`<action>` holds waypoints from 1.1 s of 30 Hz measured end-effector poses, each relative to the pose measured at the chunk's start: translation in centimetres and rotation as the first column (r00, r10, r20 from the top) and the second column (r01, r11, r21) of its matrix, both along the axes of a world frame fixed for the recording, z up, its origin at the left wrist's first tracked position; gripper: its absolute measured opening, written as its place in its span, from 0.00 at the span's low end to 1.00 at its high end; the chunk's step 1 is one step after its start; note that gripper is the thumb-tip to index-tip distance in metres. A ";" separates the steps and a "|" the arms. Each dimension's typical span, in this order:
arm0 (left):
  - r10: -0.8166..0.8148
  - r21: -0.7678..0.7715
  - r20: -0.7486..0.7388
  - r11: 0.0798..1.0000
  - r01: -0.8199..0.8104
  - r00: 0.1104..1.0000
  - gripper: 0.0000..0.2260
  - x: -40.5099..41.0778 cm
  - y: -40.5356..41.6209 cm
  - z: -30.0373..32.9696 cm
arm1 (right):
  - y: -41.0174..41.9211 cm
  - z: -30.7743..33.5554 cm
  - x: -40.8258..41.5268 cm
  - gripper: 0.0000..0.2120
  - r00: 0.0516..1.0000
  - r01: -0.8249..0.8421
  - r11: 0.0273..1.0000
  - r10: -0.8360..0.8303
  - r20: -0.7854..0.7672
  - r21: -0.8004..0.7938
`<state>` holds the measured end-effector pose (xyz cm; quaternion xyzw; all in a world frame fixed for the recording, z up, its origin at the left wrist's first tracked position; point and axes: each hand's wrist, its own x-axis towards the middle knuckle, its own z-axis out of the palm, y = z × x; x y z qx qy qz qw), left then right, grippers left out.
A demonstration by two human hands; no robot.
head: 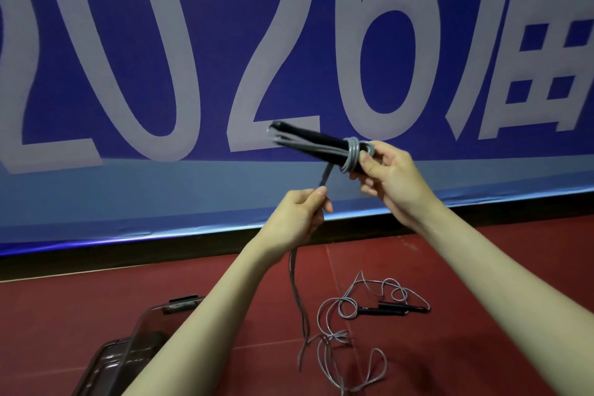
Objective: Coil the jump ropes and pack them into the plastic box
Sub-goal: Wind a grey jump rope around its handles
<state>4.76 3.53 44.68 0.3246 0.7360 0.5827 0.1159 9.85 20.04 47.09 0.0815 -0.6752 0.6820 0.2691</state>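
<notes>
Wrapping the grey cord round the black handles point(308, 138) now, the right hand point(390, 177) clamps the bundle at its wound end, fingers curled tight. The left hand point(300, 212) pinches the loose cord point(297, 299), which trails to the floor. Best keep that cord taut, each turn snug beside the last. A second rope point(379, 309) lies on the red floor; the plastic box point(144, 325) waits lower left.

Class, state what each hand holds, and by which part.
Right hand grips the jump rope's black handles at the cord-wrapped end. Left hand pinches the loose grey cord below the bundle.
</notes>
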 end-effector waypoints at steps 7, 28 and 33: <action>0.085 -0.151 -0.091 0.984 -0.098 0.992 0.11 0.8 1.1 -0.5 | 1.6 -1.0 -0.6 0.09 0.975 0.223 0.969 -0.221 0.025 -0.110; 0.096 -0.310 -0.658 0.869 -0.385 0.747 0.09 -0.1 -2.0 2.4 | -0.5 -2.8 -0.4 0.06 0.948 0.188 0.539 -0.319 -0.008 0.821; 0.124 -0.289 -0.797 0.780 -0.554 0.591 0.08 -0.3 -2.5 2.1 | -1.0 -2.3 0.3 0.03 0.965 0.019 0.528 -0.231 0.122 0.849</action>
